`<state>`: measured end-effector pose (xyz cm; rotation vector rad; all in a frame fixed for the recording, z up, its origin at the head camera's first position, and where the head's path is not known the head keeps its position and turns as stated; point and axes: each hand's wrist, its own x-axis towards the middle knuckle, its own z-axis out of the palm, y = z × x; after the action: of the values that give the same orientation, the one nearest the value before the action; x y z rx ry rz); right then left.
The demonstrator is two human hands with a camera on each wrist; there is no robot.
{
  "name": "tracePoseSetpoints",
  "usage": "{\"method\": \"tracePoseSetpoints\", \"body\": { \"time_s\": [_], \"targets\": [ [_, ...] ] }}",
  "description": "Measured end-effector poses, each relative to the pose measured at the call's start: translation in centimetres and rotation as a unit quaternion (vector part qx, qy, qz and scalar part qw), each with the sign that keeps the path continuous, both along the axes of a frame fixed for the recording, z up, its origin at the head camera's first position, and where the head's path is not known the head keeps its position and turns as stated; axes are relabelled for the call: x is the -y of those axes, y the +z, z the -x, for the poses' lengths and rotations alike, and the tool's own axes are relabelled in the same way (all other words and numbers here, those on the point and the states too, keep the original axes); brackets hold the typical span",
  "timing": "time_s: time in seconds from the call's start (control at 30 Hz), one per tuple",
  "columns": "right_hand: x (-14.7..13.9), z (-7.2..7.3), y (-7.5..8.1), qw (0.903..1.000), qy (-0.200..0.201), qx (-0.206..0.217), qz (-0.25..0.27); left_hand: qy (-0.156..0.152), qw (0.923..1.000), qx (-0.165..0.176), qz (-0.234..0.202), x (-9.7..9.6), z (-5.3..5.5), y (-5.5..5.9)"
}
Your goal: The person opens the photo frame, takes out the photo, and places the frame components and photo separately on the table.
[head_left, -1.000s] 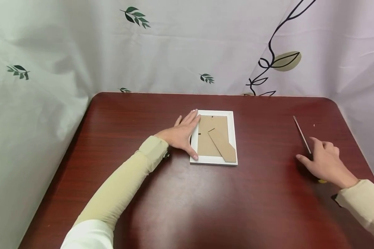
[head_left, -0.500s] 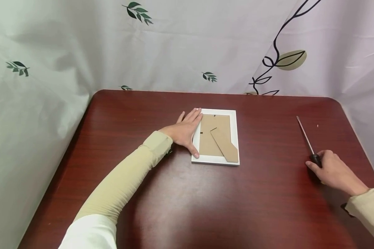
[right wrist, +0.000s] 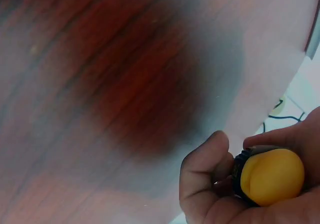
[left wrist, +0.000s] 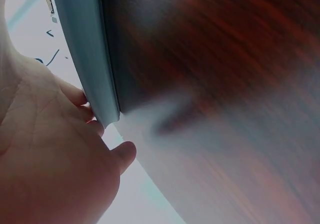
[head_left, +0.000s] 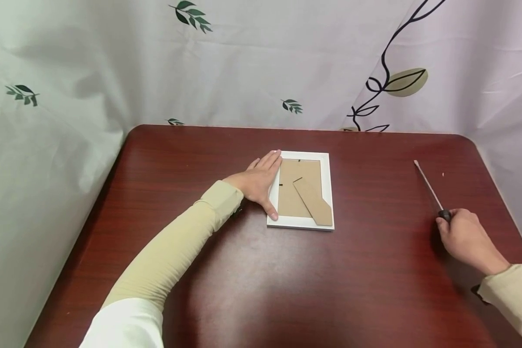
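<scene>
A white picture frame (head_left: pixel 326 179) lies back side up on the table, with a brown backing board (head_left: pixel 288 198) and a slanted stand flap (head_left: pixel 315 205). My left hand (head_left: pixel 260 182) rests on its left side, thumb near the front corner and straight fingers near the back corner. In the left wrist view, fingers meet the frame's edge (left wrist: pixel 82 44). Far to the right, my right hand (head_left: pixel 465 239) grips a screwdriver (head_left: pixel 428 186) by its dark handle, the metal shaft pointing away from me. The handle's yellow end (right wrist: pixel 275 178) shows in the right wrist view.
The dark red wooden table (head_left: pixel 261 280) has rounded back corners. A pale curtain (head_left: pixel 243 63) with leaf prints hangs close behind it and along the sides. A tiny pale speck (head_left: pixel 442 174) lies right of the screwdriver's shaft.
My right hand has closed around the screwdriver's handle, after reaching over it with fingers apart. The left hand has stayed on the picture frame. The head view has shifted slightly.
</scene>
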<state>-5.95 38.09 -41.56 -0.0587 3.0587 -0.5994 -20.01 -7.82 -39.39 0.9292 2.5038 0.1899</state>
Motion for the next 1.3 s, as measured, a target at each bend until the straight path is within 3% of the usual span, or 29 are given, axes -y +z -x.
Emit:
{"method": "tracePoseSetpoints", "body": {
  "time_s": [0.13, 0.47, 0.7, 1.03, 1.3],
  "targets": [
    [0.7, 0.1, 0.5, 0.9997, -0.014, -0.012, 0.019, 0.0, 1.0, 0.005, 0.002, 0.1, 0.0, 0.2],
    [4.3, -0.6, 2.6, 0.9915, -0.031, 0.054, 0.114, -0.011, 0.9997, -0.01, 0.021, 0.1, 0.0, 0.4],
    [7.5, -0.8, 3.5, 0.9807, -0.003, 0.047, 0.19, -0.006, 0.9995, -0.015, 0.026, 0.0, 0.2, 0.3],
    [11.4, -0.3, 3.6, 0.9789, 0.045, 0.061, 0.19, 0.001, 0.9992, -0.005, 0.04, -0.4, 0.3, 0.7],
    [13.4, 0.1, 2.9, 0.9812, 0.057, 0.064, 0.173, -0.003, 0.9983, -0.007, 0.058, -0.9, 0.3, 1.0]
  ]
}}
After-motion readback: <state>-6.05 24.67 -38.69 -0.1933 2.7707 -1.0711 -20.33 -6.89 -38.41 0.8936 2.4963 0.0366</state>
